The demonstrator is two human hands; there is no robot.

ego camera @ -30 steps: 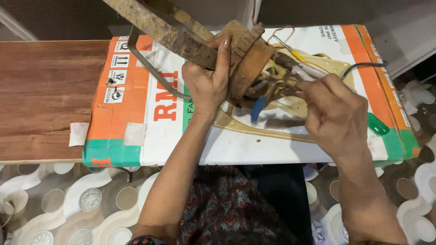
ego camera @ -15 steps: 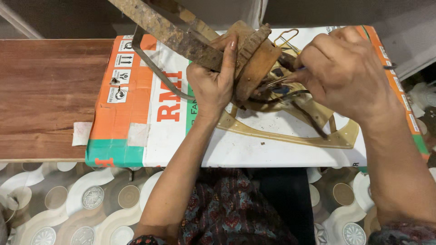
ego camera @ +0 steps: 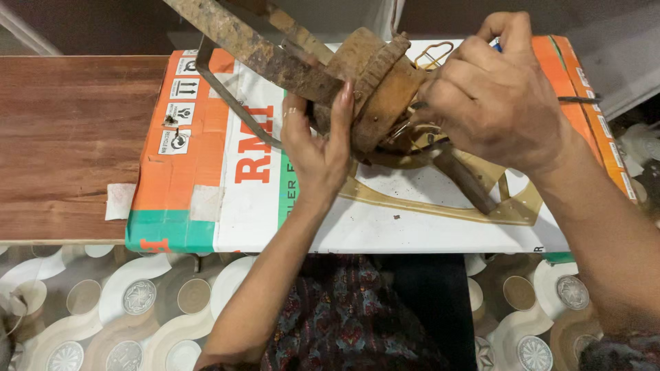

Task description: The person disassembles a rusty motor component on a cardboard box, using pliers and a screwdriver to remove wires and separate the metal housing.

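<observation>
Since 1 second ago the right hand has risen from about 3 o'clock of the rusty motor to press against its right side, covering the wires there. The blue-handled tool and green piece it left are now out of sight. The left hand shifted slightly lower.

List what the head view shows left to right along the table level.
Wooden table top → orange, white and green cardboard box → left hand → rusty round metal part → right hand.

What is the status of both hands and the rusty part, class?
Left hand gripping rusty round part. Right hand closed at its wires. Part raised over cardboard box; nothing blocking.
</observation>
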